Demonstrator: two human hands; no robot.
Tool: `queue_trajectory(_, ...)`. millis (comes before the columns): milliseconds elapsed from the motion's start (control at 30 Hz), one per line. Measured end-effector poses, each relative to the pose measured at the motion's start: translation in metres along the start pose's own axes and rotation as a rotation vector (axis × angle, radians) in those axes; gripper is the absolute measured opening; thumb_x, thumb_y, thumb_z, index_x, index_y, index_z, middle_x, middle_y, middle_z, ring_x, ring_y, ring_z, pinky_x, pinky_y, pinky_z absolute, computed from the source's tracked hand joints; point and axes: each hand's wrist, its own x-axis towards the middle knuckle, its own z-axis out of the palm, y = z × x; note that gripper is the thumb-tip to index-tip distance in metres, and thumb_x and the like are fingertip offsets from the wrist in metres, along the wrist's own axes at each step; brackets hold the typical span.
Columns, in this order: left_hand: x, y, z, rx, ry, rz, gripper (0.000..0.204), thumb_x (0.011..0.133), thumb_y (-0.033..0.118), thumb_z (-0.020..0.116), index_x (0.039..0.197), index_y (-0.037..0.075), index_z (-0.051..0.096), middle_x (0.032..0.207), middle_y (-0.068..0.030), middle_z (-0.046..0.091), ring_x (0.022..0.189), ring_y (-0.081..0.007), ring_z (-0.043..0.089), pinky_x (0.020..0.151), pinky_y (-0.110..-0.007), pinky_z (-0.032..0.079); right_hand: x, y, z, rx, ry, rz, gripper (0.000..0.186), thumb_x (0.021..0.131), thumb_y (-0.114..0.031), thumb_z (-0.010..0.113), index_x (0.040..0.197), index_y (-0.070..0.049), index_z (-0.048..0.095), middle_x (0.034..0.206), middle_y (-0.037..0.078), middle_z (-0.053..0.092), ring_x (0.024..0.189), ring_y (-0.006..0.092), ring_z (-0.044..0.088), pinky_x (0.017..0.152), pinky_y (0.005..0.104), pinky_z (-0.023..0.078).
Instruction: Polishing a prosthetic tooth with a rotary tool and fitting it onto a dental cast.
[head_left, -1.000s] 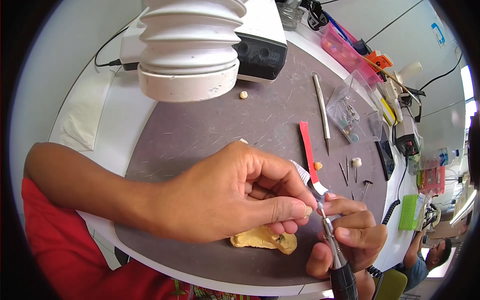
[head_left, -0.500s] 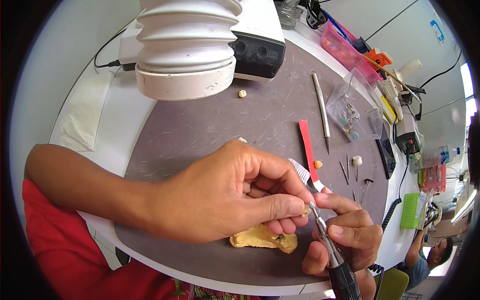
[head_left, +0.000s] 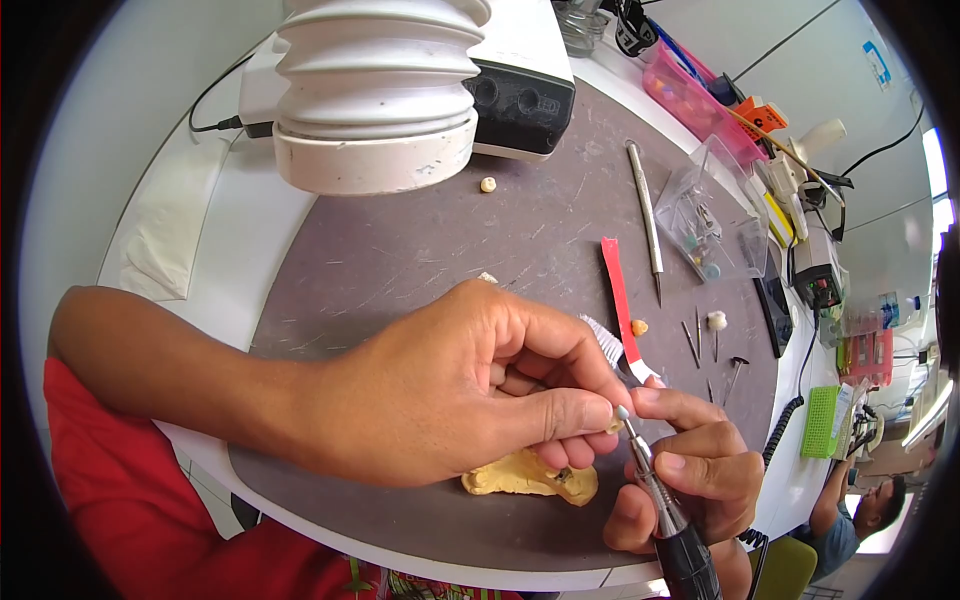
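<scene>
My left hand is closed, pinching a small yellowish dental crown between thumb and fingertips. Most of the crown is covered by the fingers. My right hand grips a rotary handpiece with a black body and a metal neck. Its pale grey pointed tip is right at the crown; whether the two touch I cannot tell. Beneath my left hand lies a yellow plaster dental model, partly hidden. A brush with white bristles and a red strip lie just beyond the fingers.
A white ribbed suction hose hangs over the grey mat, beside a white and black box. Rightward lie a metal instrument, a clear box, several burs and loose crowns. Another person sits at far right.
The crown appears turned slightly in my left fingertips against the handpiece tip. Both hands otherwise keep their places; the whole view has shifted very slightly.
</scene>
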Motion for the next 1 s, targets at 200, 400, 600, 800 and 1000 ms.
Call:
queue_trajectory(200,-0.0001,0.0005,0.0004,0.012,0.001,0.002,0.019,0.099,0.008,0.062,0.111,-0.006,0.065,0.098,-0.0106,0.071,0.089,-0.0116,0.07,0.082,-0.024,0.058,0.0005,-0.0015,-0.0009,-0.019,-0.015,0.01,0.037,0.085,-0.015,0.073,0.108,-0.005,0.045,0.08,0.01,0.054,0.101,0.036,0.066,0.095,0.0499,0.054)
queue_trajectory(400,-0.0003,-0.0001,0.0002,0.001,-0.003,-0.001,0.019,0.099,0.008,0.061,0.111,-0.006,0.064,0.098,-0.0107,0.071,0.089,-0.0118,0.07,0.083,-0.024,0.057,0.0005,-0.0024,-0.0015,-0.024,-0.024,0.01,0.036,0.085,-0.014,0.072,0.108,-0.005,0.046,0.081,0.009,0.054,0.102,0.0361,0.066,0.096,0.0496,0.054)
queue_trajectory(600,-0.0005,0.0003,0.0001,-0.001,0.003,-0.015,0.02,0.099,0.008,0.061,0.112,-0.006,0.064,0.099,-0.0115,0.071,0.089,-0.0121,0.07,0.083,-0.025,0.057,0.0007,-0.0023,-0.0008,0.014,-0.001,0.038,0.037,0.085,-0.014,0.073,0.108,-0.006,0.045,0.083,0.009,0.054,0.104,0.0359,0.066,0.096,0.0502,0.053)
queue_trajectory(800,-0.0002,0.0006,-0.0002,0.005,0.0,-0.007,0.02,0.099,0.009,0.061,0.111,-0.006,0.064,0.098,-0.0107,0.071,0.089,-0.012,0.069,0.082,-0.024,0.057,0.0006,-0.0018,-0.0016,-0.025,-0.025,0.013,0.037,0.085,-0.015,0.073,0.107,-0.006,0.045,0.082,0.009,0.054,0.101,0.0358,0.066,0.096,0.0499,0.053)
queue_trajectory(1000,-0.0001,0.0003,0.0002,0.008,-0.003,-0.001,0.019,0.099,0.008,0.061,0.111,-0.006,0.064,0.097,-0.0101,0.071,0.088,-0.0117,0.069,0.082,-0.024,0.057,0.0016,-0.0035,-0.0015,-0.037,-0.027,0.018,0.037,0.085,-0.015,0.073,0.107,-0.005,0.045,0.083,0.009,0.054,0.101,0.0361,0.066,0.096,0.05,0.053)
